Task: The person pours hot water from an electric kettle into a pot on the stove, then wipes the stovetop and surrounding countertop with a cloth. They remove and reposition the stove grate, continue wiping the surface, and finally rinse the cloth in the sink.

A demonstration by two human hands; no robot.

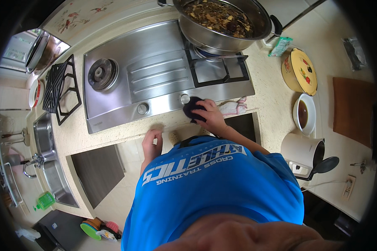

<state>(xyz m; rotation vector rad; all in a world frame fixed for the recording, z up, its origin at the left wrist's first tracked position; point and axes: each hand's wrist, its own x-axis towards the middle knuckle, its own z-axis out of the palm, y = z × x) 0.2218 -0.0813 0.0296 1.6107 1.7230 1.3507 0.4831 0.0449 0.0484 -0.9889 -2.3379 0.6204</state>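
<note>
My right hand (211,116) grips a dark cloth (194,108) against the front edge of the stainless steel gas hob (113,109), right beside a round control knob (185,98). A second knob (142,109) sits further left. My left hand (152,144) hangs at the counter's front edge with its fingers curled; it appears to hold nothing. The left burner (103,74) is bare of its grate. On the right burner, a black pan support (220,82) lies under a large steel pot (220,42) with brown dried pieces in dark liquid.
Black pan supports (62,89) lie left of the hob, near the steel sink (61,185). A pale cloth (233,107) lies right of my right hand. Along the right stand a yellow enamel pot (301,72), a white bowl (312,116) of brown liquid and a kettle (298,149).
</note>
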